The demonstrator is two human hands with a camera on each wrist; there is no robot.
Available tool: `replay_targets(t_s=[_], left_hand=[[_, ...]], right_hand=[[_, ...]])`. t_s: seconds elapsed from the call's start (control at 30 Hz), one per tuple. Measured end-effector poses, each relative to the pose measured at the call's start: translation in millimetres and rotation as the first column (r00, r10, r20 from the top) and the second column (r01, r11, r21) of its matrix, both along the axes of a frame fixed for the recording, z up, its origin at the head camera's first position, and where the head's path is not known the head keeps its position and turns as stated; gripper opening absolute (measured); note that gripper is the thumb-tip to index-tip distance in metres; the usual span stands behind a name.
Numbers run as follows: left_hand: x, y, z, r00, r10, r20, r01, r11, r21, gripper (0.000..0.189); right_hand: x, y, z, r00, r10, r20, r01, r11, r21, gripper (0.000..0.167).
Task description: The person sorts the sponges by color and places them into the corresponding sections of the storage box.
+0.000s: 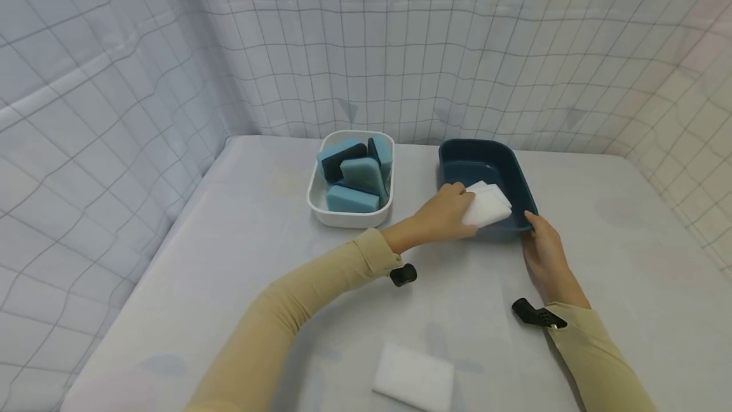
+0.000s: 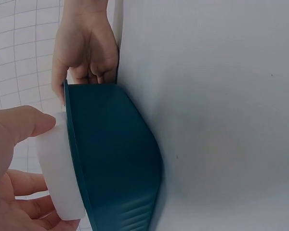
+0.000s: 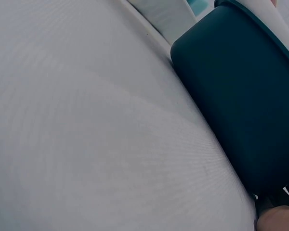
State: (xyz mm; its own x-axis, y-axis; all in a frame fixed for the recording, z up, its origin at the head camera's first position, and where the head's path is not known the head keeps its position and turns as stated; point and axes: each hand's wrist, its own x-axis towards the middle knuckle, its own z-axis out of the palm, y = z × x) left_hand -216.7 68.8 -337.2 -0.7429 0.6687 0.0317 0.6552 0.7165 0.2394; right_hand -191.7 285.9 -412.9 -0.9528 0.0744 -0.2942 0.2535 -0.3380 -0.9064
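Observation:
My left hand (image 1: 446, 212) holds white foam sponges (image 1: 487, 207), seemingly two stacked, over the near edge of a dark teal bin (image 1: 517, 180). In the left wrist view the thumb and fingers pinch the white sponge (image 2: 60, 166) right by the rim of the bin (image 2: 111, 144). At the bin's near right corner my right hand (image 1: 546, 253) grips the rim, thumb over the edge and fingers outside. Only a bit of that hand (image 3: 279, 219) shows in the right wrist view, beside the bin's outer wall (image 3: 236, 96).
Left of the teal bin stands a white bin (image 1: 349, 219) filled with several blue sponges (image 1: 354, 199) with dark scouring sides. Another white sponge (image 1: 414, 377) lies on the white-covered table (image 1: 240, 259) near the front. Gridded cloth (image 1: 372, 37) hangs behind and at both sides.

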Motion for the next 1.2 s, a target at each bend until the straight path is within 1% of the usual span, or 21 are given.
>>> replay_targets(t_s=[0.07, 0.2, 0.33, 0.5, 0.63, 0.87, 1.03, 1.2], left_hand=[[-1.4, 0.3, 0.8, 1.0, 0.001, 0.01, 0.0, 1.0, -0.012, 0.056], [-6.3, 2.7, 1.3, 1.0, 0.003, 0.01, -0.003, 1.0, -0.029, 0.057], [-10.5, 6.5, 0.4, 1.0, 0.023, 0.007, -0.023, 0.999, -0.035, 0.057], [-14.4, 10.2, -1.2, 0.999, 0.03, -0.012, -0.03, 0.999, -0.032, 0.056], [-17.6, 12.0, -3.6, 0.999, 0.038, -0.029, -0.04, 0.998, -0.039, 0.057], [-24.6, 17.0, -8.9, 0.997, 0.048, -0.059, -0.051, 0.997, -0.056, 0.063], [-27.0, 18.5, -10.5, 0.997, 0.043, -0.057, -0.046, 0.998, -0.054, 0.064], [-27.7, 19.6, -11.1, 0.997, 0.038, -0.066, -0.041, 0.998, -0.037, 0.066]], right_hand=[[0.2, -0.4, -0.4, 1.0, 0.002, 0.002, -0.002, 1.0, 0.006, 0.074], [0.5, 0.0, -0.4, 1.0, 0.016, -0.012, -0.016, 1.0, 0.022, 0.073], [1.2, 0.9, -0.2, 0.999, 0.026, -0.027, -0.026, 1.0, 0.018, 0.072], [2.0, 0.7, -0.3, 0.999, 0.034, -0.036, -0.033, 0.999, 0.023, 0.072], [2.4, -1.4, -0.6, 0.999, 0.028, -0.022, -0.028, 0.999, 0.035, 0.071], [0.2, -1.4, -1.4, 0.999, 0.022, -0.033, -0.022, 0.999, 0.028, 0.069], [-0.8, 0.6, -1.5, 0.999, 0.029, -0.039, -0.028, 0.999, 0.036, 0.071], [-0.5, 0.9, -1.9, 0.999, 0.026, -0.041, -0.025, 0.999, 0.024, 0.071]])
